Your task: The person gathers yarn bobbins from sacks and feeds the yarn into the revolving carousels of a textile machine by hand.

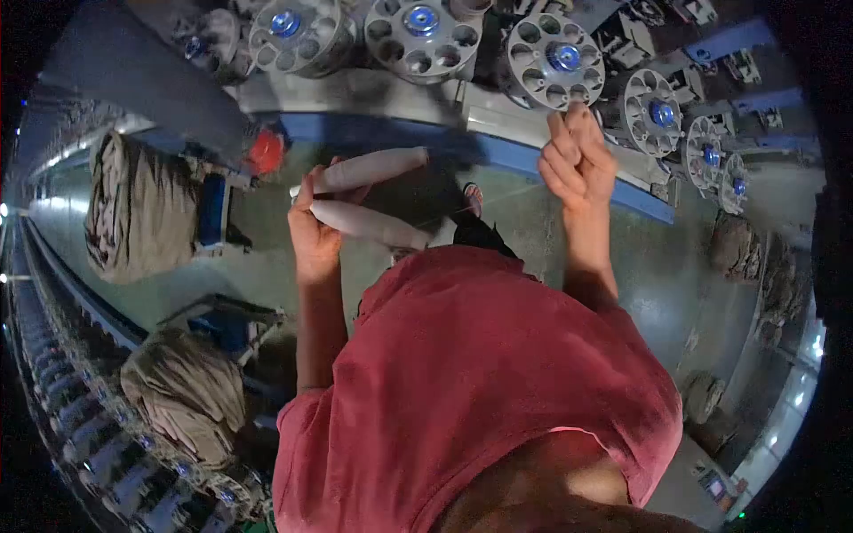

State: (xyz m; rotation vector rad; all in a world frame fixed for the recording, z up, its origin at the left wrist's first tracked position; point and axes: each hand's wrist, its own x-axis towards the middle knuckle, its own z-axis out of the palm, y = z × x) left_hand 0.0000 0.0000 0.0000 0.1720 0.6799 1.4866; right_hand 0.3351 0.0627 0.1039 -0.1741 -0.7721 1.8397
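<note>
Two long white yarn bobbins are in my left hand point(316, 222): the upper bobbin point(378, 169) lies across the fingers, and the lower bobbin point(369, 224) slants down to the right from the thumb side. My right hand point(579, 162) is raised at the front rim of a round grey holder point(562, 60) with a blue hub and a ring of holes. Its fingers are bent and pressed together; whatever they may pinch is too small to make out.
More round holders point(424, 37) line the machine along the top, above a blue rail point(355, 129). A red object point(266, 152) hangs at that rail's left end. Cloth-covered carts point(147, 209) stand at left. Another machine row runs down the far left.
</note>
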